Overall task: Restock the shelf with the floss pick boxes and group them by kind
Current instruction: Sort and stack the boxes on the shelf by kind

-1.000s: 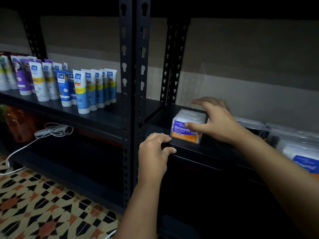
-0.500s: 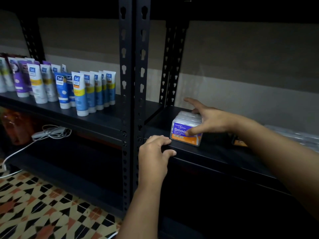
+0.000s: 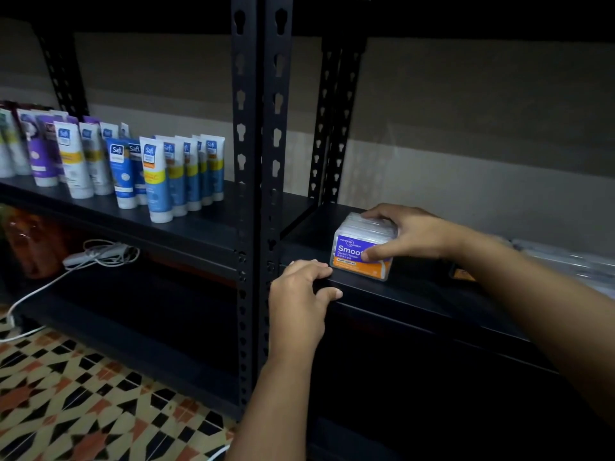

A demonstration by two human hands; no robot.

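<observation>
A clear floss pick box [image 3: 356,251] with a purple and orange "Smooth" label stands near the front left of the dark shelf [image 3: 416,296]. My right hand [image 3: 411,234] grips it, fingers across its top and thumb on the label. My left hand [image 3: 299,294] holds the shelf's front edge just left of and below the box, fingers curled over the lip. More clear floss pick boxes [image 3: 572,264] lie blurred at the right, partly hidden behind my right forearm.
Black slotted uprights [image 3: 259,161] split the rack into two bays. Several tubes of cream [image 3: 159,174] stand in rows on the left shelf. A white power strip and cable [image 3: 100,257] lie on the lower left shelf. Patterned floor tiles [image 3: 83,394] spread below.
My right hand has moved from the box's side to over its top, thumb now on the label. The box stays in about the same spot. My left hand stays on the shelf edge.
</observation>
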